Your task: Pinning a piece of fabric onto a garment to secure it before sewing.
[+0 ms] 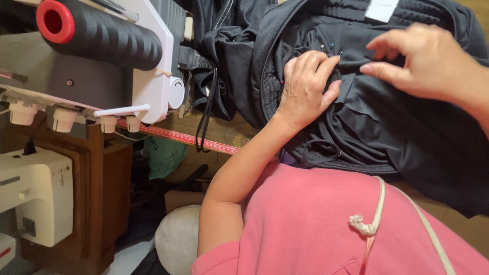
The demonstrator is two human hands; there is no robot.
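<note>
The black garment [387, 127] is pressed flat on the bench [224, 133] by the left hand [304, 89], its fingers loosely spread. The right hand [425, 61] hovers with fingers pinched together, seemingly empty. The fold is best held taut beside the pins [331, 48].

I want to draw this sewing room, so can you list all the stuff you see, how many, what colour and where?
Garment: one, black, on the table.
Pins: a few, coloured heads, stuck in the garment.
Thread cone: one, black with red core, top left.
Serger: one, white, left.
Tape measure: one, red, along the table edge.
Sewing machine: one, cream, lower left.
Left hand: pressing the garment.
Right hand: fingers pinching above the garment.
</note>
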